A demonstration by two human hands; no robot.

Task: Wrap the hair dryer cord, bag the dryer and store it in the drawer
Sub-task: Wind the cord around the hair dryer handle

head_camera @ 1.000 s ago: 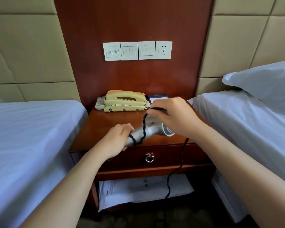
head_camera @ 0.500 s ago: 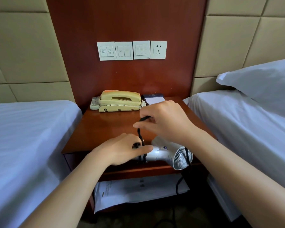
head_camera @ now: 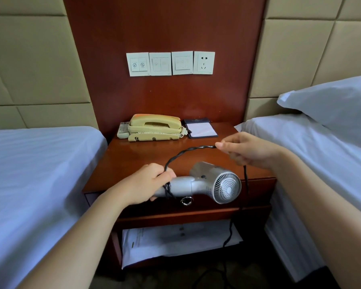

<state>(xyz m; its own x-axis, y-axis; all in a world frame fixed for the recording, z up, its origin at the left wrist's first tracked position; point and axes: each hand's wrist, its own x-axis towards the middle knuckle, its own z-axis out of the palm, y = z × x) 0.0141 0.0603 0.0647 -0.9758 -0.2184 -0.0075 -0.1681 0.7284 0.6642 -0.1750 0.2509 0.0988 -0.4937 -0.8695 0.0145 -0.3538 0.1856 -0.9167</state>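
Note:
A silver hair dryer [head_camera: 213, 184] is held level in front of the wooden nightstand [head_camera: 133, 159], its round rear grille facing me. My left hand [head_camera: 146, 184] grips its handle, where the black twisted cord [head_camera: 188, 152] is looped a few turns. The cord arcs up and right to my right hand [head_camera: 248, 151], which pinches it above the nightstand top. From that hand the cord drops past the drawer front and down to the floor. The drawer with its ring pull [head_camera: 187, 200] is closed, just behind the dryer. No bag is in view.
A beige telephone [head_camera: 154, 127] and a notepad [head_camera: 200, 129] sit at the back of the nightstand. Papers [head_camera: 175, 243] lie on the lower shelf. White beds [head_camera: 35, 174] flank both sides, a pillow [head_camera: 331, 101] on the right. Switches and a socket [head_camera: 204, 62] are on the wall.
My right hand has pulled the cord up and out to the right, stretching a loop away from the handle. The dryer has stayed level in my left hand.

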